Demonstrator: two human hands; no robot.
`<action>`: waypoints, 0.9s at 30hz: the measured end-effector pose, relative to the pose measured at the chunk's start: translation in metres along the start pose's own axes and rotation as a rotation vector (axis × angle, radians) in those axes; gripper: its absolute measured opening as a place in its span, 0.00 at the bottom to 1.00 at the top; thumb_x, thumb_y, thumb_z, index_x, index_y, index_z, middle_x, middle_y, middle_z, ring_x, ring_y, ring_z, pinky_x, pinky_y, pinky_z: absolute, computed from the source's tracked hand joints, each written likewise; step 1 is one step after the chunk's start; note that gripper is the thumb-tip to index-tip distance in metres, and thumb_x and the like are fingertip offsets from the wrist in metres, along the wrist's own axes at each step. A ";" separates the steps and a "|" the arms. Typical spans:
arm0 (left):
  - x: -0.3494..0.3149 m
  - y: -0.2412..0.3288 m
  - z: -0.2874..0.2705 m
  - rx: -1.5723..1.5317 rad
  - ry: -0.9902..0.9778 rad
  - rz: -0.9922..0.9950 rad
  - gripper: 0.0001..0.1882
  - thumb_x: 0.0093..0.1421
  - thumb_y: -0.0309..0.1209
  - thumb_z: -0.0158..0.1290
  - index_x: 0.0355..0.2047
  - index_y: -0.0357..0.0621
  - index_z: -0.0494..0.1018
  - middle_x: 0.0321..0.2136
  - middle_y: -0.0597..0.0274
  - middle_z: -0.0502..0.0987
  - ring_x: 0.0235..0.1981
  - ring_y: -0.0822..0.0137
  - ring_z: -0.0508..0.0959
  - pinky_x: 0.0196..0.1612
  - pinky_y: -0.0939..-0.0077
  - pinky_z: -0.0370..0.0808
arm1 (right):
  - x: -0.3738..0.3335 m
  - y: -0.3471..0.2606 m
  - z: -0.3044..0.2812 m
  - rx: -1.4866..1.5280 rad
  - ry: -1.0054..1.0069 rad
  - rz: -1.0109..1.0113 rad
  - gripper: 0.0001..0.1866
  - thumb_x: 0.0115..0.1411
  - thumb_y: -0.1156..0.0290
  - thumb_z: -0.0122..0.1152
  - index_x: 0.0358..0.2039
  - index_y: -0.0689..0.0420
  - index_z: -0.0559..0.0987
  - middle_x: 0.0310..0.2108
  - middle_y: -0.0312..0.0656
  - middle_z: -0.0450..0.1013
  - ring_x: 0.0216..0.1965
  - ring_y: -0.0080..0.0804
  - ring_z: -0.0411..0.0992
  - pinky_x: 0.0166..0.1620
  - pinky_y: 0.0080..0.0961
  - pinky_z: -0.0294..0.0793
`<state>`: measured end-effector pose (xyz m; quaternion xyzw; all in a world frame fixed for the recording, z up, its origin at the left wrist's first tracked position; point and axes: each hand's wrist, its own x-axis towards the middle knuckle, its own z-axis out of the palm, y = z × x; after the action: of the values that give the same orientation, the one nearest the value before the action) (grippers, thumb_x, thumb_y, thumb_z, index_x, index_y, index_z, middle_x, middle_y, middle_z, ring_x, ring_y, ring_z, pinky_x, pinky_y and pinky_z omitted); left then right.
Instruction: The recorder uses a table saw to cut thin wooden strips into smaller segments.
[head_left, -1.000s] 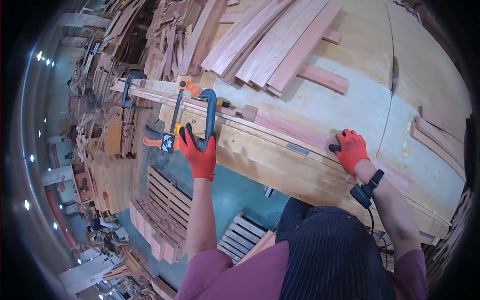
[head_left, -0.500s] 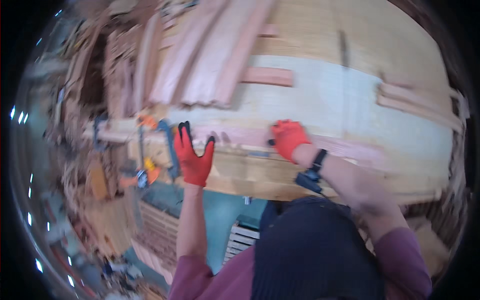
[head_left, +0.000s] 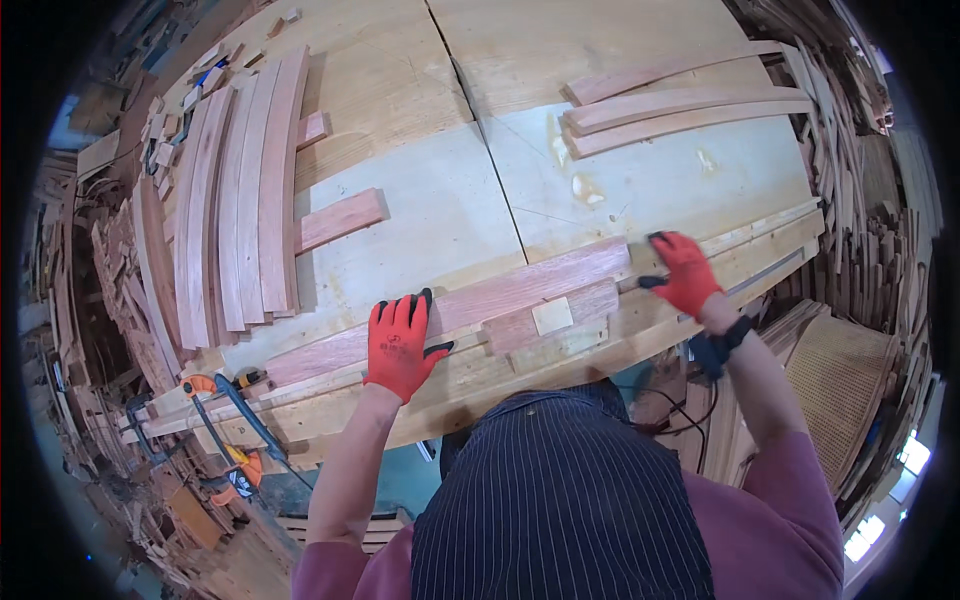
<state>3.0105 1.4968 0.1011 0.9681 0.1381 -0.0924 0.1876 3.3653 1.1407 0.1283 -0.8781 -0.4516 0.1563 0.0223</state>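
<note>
Centre of frame: a long reddish board lies on the workbench. Left hand, fingers spread, presses flat on it; right hand grips its right end.

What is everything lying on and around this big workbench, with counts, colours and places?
Workbench: one, pale plywood, filling the middle of the view.
Long reddish board: one, lying along the near edge, under both hands.
Short wood block: one, reddish with a pale square on it, just nearer than the long board.
Curved slats: about five, reddish and pale, side by side at the left.
Short reddish pieces: two, right of those slats.
Curved strips: three, reddish, far right.
Clamp: one, blue with orange, at the near left edge.
Stacked wood offcuts: many, brown, around the bench.
Left hand: orange glove, flat on the long board.
Right hand: orange glove, on the board's right end.
</note>
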 end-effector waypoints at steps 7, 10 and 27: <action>-0.003 0.010 -0.004 0.144 0.008 -0.014 0.48 0.51 0.48 0.71 0.66 0.36 0.63 0.60 0.48 0.69 0.61 0.48 0.68 0.69 0.46 0.58 | -0.008 0.081 0.033 -0.094 -0.041 0.109 0.28 0.47 0.64 0.78 0.50 0.52 0.80 0.51 0.43 0.74 0.57 0.47 0.71 0.62 0.44 0.70; -0.005 0.011 -0.001 0.183 0.011 -0.030 0.48 0.53 0.49 0.70 0.67 0.38 0.63 0.60 0.50 0.69 0.61 0.50 0.68 0.69 0.46 0.58 | -0.004 0.073 0.022 -0.121 -0.056 0.111 0.25 0.46 0.66 0.77 0.47 0.51 0.81 0.49 0.41 0.75 0.54 0.45 0.73 0.57 0.43 0.74; -0.013 0.020 0.018 0.284 -0.004 -0.062 0.51 0.58 0.47 0.66 0.74 0.40 0.53 0.64 0.44 0.66 0.66 0.45 0.65 0.72 0.48 0.56 | -0.022 0.076 0.033 -0.112 -0.005 0.184 0.21 0.53 0.60 0.74 0.47 0.51 0.82 0.50 0.41 0.75 0.56 0.44 0.73 0.60 0.41 0.73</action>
<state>3.0022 1.4693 0.0947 0.9800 0.1531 -0.1187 0.0461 3.4036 1.0752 0.0885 -0.9153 -0.3772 0.1344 -0.0424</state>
